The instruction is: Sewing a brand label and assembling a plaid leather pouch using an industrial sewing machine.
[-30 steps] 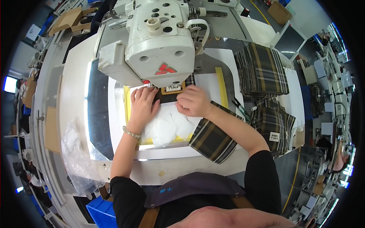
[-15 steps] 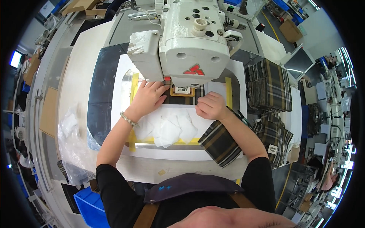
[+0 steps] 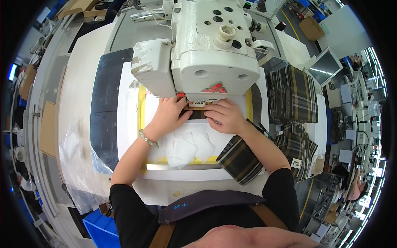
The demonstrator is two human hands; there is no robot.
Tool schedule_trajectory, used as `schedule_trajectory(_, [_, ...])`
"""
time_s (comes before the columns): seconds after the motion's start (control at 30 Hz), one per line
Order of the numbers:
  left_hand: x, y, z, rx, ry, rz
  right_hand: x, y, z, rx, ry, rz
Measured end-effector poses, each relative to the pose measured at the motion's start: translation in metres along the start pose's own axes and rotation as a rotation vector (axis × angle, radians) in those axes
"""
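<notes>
Under the head of a white sewing machine [image 3: 219, 68] lies a dark plaid fabric piece [image 3: 197, 115], mostly covered by my hands. A small white label [image 3: 199, 103] sits on it inside a tan frame [image 3: 195, 108], its upper part hidden by the machine. My left hand [image 3: 167, 115] rests on the left end of the fabric, fingers stretched toward the frame and thumb apart. From the right, my right hand [image 3: 226, 116] lies over the other end, fingers extended and slightly bent at the frame's right side. Neither hand appears to grip anything.
Thin white sheets [image 3: 184, 146] lie in front of the fabric. Another plaid piece [image 3: 240, 160] is under my right forearm. To the right stand a plaid stack [image 3: 293, 93] and labelled plaid pieces [image 3: 298, 142]. Clear plastic [image 3: 78, 159] lies at left, above a blue bin [image 3: 101, 227].
My right hand has moved left from the fabric's right edge to the frame, its curled fingers straightening. My left hand has shifted slightly right, closer to the label. The view has moved a little.
</notes>
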State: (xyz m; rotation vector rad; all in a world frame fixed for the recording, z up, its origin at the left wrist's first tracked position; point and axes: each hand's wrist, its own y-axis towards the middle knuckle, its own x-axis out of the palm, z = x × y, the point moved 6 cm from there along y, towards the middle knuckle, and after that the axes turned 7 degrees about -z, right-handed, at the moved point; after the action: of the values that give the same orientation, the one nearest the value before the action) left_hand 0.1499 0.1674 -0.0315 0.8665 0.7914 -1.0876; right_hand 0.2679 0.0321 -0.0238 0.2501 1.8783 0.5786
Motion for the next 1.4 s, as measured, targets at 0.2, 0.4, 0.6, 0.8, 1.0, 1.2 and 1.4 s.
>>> schedule_trajectory(0.2, [0.012, -0.015, 0.042, 0.184, 0.042, 0.089, 0.011, -0.002, -0.002, -0.076, -0.010, -0.103])
schedule_trajectory(0.4, [0.016, -0.006, 0.052, 0.329, 0.167, 0.097, 0.012, 0.001, 0.002, 0.007, -0.031, -0.156])
schedule_trajectory(0.6, [0.021, -0.013, 0.049, 0.330, 0.188, 0.102, 0.019, 0.005, -0.001, 0.031, -0.099, -0.154])
schedule_trajectory(0.8, [0.022, -0.011, 0.056, 0.336, 0.225, 0.186, 0.020, 0.003, -0.005, 0.054, -0.188, -0.068])
schedule_trajectory(1.0, [0.023, -0.013, 0.050, 0.374, 0.196, 0.156, 0.021, 0.007, -0.006, 0.067, -0.224, -0.074])
schedule_trajectory(1.2, [0.020, -0.023, 0.059, 0.526, 0.170, 0.161, 0.025, 0.011, -0.012, 0.084, -0.293, -0.092])
schedule_trajectory(1.4, [0.015, -0.024, 0.058, 0.552, 0.140, 0.188, 0.021, 0.013, -0.012, 0.097, -0.263, -0.071])
